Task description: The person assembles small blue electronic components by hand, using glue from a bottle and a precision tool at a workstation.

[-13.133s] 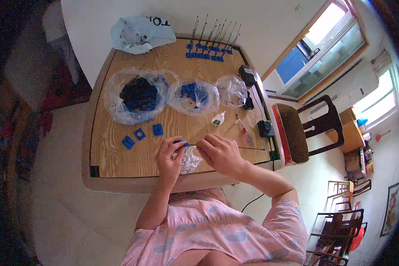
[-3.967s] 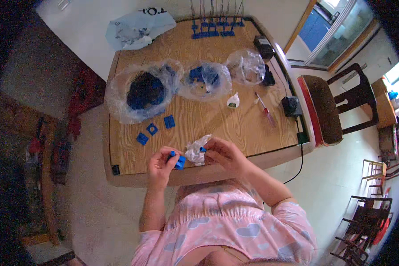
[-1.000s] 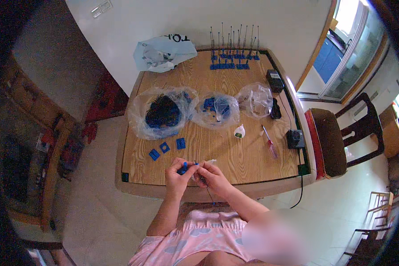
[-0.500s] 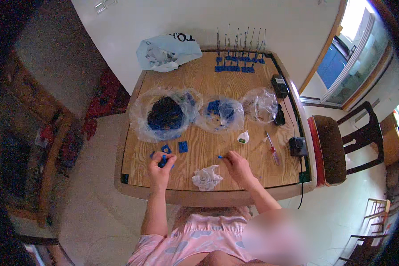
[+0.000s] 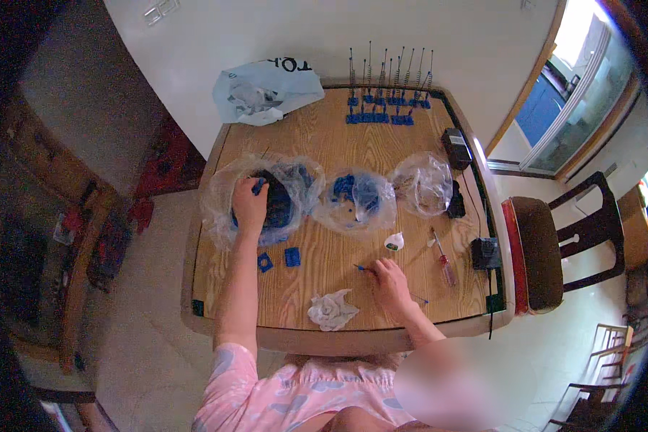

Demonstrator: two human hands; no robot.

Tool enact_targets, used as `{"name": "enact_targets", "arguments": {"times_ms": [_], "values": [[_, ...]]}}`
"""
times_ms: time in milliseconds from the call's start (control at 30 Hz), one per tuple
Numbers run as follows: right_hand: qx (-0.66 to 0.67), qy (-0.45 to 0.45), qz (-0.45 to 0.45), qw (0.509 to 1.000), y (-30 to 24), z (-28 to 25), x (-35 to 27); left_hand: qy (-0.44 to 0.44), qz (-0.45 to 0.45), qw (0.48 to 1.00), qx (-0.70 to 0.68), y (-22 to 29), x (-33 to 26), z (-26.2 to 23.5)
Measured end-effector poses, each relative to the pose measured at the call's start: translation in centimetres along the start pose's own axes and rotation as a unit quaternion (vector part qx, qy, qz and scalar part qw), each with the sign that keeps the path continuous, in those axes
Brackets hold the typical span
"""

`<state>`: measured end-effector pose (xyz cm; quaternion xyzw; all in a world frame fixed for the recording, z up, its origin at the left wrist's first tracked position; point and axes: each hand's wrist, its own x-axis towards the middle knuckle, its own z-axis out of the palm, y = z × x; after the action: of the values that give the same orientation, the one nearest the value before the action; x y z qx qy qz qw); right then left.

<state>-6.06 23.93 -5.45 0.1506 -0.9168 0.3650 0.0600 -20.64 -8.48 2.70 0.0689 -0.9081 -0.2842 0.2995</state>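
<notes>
Newly, left hand [image 5: 250, 204] perhaps inside bag [image 5: 219, 201]

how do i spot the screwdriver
On the wood-topped table, go to the nearer black box at its right edge. Just left lies the screwdriver; its reddish handle and thin shaft set it apart from the small white bottle.

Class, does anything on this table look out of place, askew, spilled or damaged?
Nothing plainly spilled or damaged shows. The crumpled white wad near the front edge of the table looks slightly out of place: it lies scrunched, while the blue stands at the back are lined up.
</notes>
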Motion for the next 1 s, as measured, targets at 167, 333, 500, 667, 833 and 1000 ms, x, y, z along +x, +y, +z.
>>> {"name": "enact_targets", "arguments": {"times_ms": [167,333,500,667,833,1000], "values": [[0.03,0.044,-0.03,0.998,0.5,0.0,0.0,-0.006,0.02,0.999,0.051,-2.9,1.9,3.1],[0.038,0.01,0.016,0.999,-1.1,-2.0,0.5,-0.034,-0.003,0.995,0.09,-2.3,1.9,2.9],[0.106,0.001,0.043,0.993,-1.2,-2.3,0.7,0.051,0.061,0.992,0.098,-0.3,2.3,-1.1],[0.502,0.031,0.185,0.844,-1.1,-1.6,0.7,0.085,0.018,0.99,-0.107,4.5,3.2,-6.5],[0.328,-0.022,0.152,0.932,-0.7,-3.2,0.9,0.058,-0.148,0.918,-0.363,7.9,0.6,-10.6],[0.444,-0.131,0.194,0.865,-1.9,-6.5,2.8,-0.009,-0.127,0.926,-0.357,9.2,-3.8,-11.7]]}}
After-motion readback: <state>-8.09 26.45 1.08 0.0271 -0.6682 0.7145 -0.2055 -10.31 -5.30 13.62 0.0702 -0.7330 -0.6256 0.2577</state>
